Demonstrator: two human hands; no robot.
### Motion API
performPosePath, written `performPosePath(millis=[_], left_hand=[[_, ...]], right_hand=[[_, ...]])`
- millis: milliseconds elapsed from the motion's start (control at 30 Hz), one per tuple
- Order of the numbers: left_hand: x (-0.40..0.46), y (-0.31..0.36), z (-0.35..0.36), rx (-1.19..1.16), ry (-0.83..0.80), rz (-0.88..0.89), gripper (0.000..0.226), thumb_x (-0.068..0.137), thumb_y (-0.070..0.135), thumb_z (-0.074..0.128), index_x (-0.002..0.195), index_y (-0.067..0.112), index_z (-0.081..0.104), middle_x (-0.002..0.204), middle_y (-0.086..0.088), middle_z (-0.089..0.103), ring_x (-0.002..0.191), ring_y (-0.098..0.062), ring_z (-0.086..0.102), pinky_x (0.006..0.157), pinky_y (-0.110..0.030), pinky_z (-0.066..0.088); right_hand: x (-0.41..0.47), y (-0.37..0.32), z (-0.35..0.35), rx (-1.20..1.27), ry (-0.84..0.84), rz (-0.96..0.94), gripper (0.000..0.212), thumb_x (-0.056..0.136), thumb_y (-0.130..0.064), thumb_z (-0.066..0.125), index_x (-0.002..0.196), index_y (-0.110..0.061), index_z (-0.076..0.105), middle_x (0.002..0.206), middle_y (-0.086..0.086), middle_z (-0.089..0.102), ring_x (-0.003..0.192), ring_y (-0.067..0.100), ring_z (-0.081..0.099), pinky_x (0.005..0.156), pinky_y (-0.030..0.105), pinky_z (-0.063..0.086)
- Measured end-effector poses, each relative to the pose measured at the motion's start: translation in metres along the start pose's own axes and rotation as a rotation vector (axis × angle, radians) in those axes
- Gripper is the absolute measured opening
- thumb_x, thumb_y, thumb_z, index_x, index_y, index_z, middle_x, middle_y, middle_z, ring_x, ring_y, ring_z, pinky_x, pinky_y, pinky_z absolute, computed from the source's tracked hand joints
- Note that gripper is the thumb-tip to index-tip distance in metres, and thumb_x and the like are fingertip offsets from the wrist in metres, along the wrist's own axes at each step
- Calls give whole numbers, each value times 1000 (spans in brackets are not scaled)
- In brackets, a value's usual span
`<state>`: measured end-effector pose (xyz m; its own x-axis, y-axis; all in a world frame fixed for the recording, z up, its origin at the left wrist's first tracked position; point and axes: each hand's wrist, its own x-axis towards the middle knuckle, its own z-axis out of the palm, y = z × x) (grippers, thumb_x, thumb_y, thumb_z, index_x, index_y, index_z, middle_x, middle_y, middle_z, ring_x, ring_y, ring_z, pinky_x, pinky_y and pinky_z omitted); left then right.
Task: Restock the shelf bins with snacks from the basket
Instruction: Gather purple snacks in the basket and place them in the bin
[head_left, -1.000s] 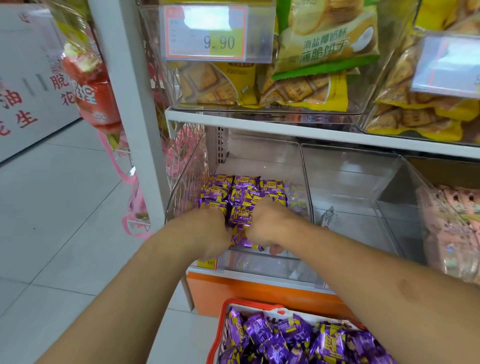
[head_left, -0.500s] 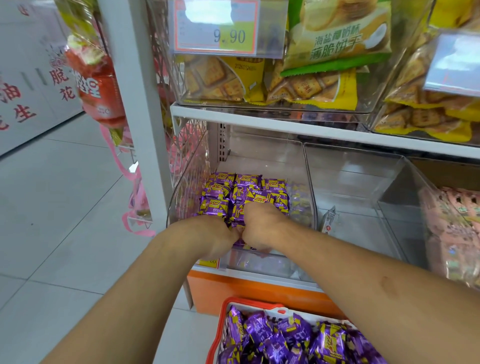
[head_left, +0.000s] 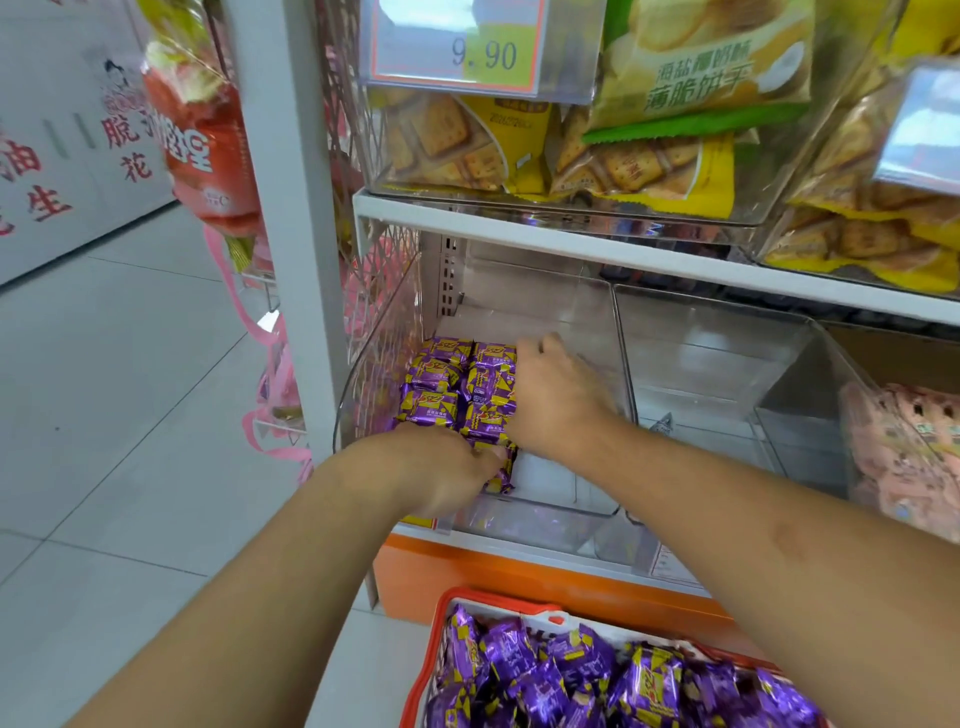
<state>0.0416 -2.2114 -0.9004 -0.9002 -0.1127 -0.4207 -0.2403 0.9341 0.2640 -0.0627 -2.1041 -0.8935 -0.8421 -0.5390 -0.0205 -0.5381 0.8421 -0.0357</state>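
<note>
Purple-and-yellow snack packets (head_left: 441, 387) lie in neat rows in the left part of a clear shelf bin (head_left: 545, 512) on the lower shelf. My right hand (head_left: 556, 395) rests flat on top of the rows, fingers reaching toward the back of the bin. My left hand (head_left: 447, 467) is at the bin's front edge, its fingers curled on a purple packet (head_left: 501, 475). Below, a red basket (head_left: 441, 618) holds several more purple packets (head_left: 571, 675).
An empty clear bin (head_left: 727, 389) stands to the right, then a bin of pink packets (head_left: 909, 457). Bins of yellow cracker bags (head_left: 467, 145) and a 9.90 price tag (head_left: 483, 52) hang overhead. A white post (head_left: 291, 208) and hanging red bags (head_left: 202, 145) stand left.
My right hand has left the front of the bin and moved back over the rows of packets. My left hand stays at the front edge.
</note>
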Motion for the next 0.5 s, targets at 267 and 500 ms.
performPosePath(millis=[267, 500], left_hand=[[9, -1, 2, 157, -20, 23, 36, 114, 32, 21, 138, 24, 47, 124, -17, 57, 117, -35, 53, 105, -41, 44], [23, -9, 10, 176, -33, 3, 42, 110, 23, 21, 150, 19, 30, 118, -18, 52, 120, -43, 49, 90, -43, 42]], right_hand=[[11, 4, -10, -7, -146, -32, 40, 82, -14, 71, 117, -12, 53, 107, 11, 63, 98, 33, 66, 70, 35, 51], [-8, -1, -29, -488, -479, -221, 25, 83, -18, 79, 72, -14, 57, 72, 4, 56, 68, 21, 57, 58, 29, 48]])
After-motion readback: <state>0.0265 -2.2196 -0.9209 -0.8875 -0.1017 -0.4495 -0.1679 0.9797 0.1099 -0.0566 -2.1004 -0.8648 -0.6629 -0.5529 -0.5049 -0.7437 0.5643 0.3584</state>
